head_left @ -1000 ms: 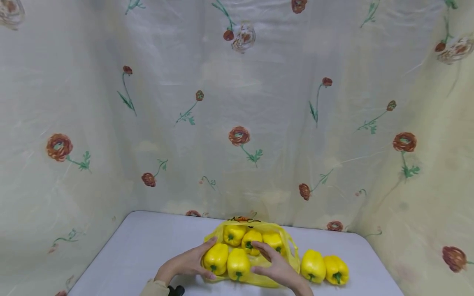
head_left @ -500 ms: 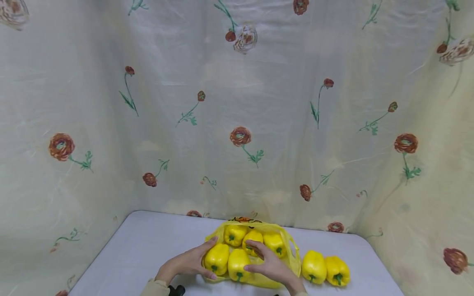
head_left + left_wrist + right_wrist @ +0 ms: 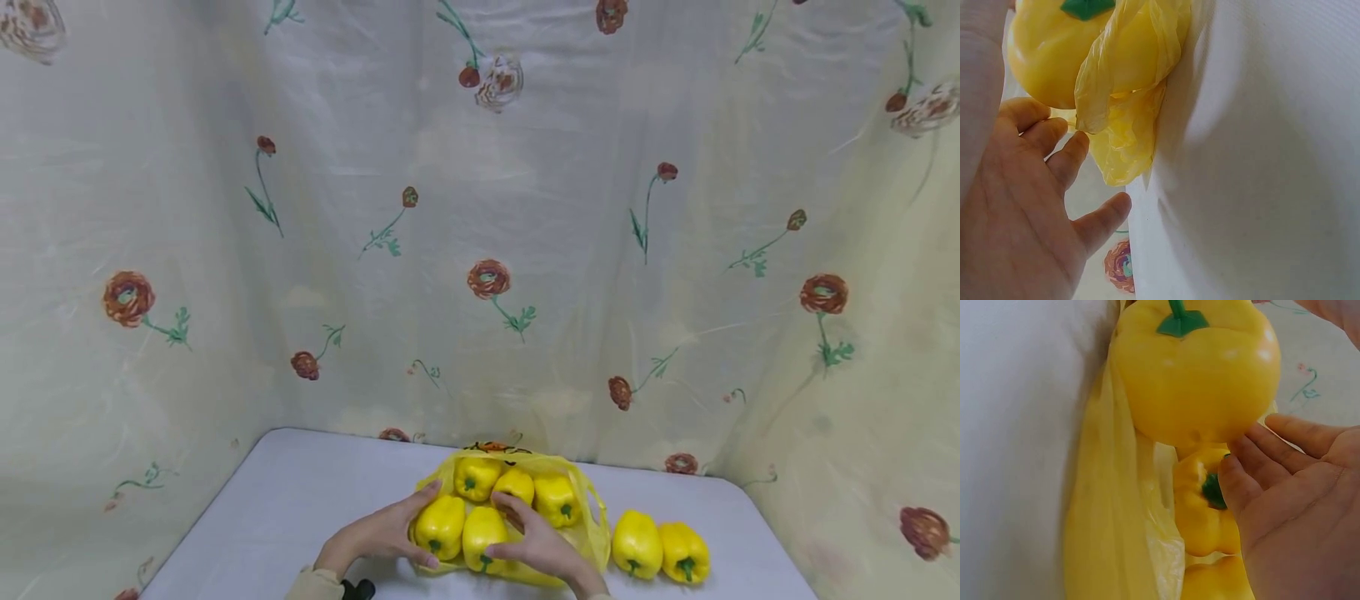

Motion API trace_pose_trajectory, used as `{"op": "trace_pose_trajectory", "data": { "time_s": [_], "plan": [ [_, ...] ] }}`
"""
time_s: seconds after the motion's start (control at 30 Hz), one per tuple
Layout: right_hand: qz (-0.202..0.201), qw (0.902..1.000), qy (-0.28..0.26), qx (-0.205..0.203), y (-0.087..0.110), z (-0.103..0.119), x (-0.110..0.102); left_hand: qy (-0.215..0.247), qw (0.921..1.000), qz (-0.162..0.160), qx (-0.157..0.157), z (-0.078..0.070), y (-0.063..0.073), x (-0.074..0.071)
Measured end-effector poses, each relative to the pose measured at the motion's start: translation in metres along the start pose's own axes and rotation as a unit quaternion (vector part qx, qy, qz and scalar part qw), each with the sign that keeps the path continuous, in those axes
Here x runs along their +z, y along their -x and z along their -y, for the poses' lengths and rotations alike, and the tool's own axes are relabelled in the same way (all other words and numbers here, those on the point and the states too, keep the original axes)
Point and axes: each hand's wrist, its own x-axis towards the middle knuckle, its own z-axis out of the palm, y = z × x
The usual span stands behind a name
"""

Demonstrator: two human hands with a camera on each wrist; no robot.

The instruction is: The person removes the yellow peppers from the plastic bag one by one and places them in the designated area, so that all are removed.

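Several yellow bell peppers with green stems lie in the mouth of a yellow plastic bag on the table. My left hand is at the bag's left side, fingers spread beside the front left pepper. In the left wrist view, its fingertips reach the bag film just below a pepper. My right hand reaches into the bag mouth, thumb and fingers apart at the right side of the front middle pepper. The right wrist view has its loosely bent fingers close beside that pepper.
Two more yellow bell peppers, one beside the other, stand on the white table right of the bag. A small black object is by my left wrist. A floral curtain hangs behind and around the table.
My right hand has moved left from the bag's right part to the front middle pepper. The left hand and the peppers stay in place.
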Motion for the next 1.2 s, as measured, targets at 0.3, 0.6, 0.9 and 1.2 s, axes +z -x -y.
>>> {"op": "trace_pose_trajectory", "data": {
  "time_s": [0.3, 0.6, 0.9, 1.2],
  "plan": [
    [-0.006, 1.0000, 0.004, 0.005, -0.006, -0.008, 0.003, -0.003, 1.0000, -0.001, -0.002, -0.002, 0.000, 0.001],
    [-0.008, 0.9991, 0.028, 0.032, -0.006, -0.018, 0.009, -0.003, 1.0000, -0.001, -0.003, -0.002, 0.000, 0.001],
    [-0.019, 0.9973, 0.020, 0.068, -0.007, -0.021, 0.013, -0.002, 1.0000, -0.001, -0.006, 0.000, -0.001, 0.002],
    [-0.031, 0.9963, -0.003, 0.080, -0.005, -0.024, 0.013, -0.005, 1.0000, 0.003, -0.001, 0.000, -0.002, 0.001]
  ]
}}
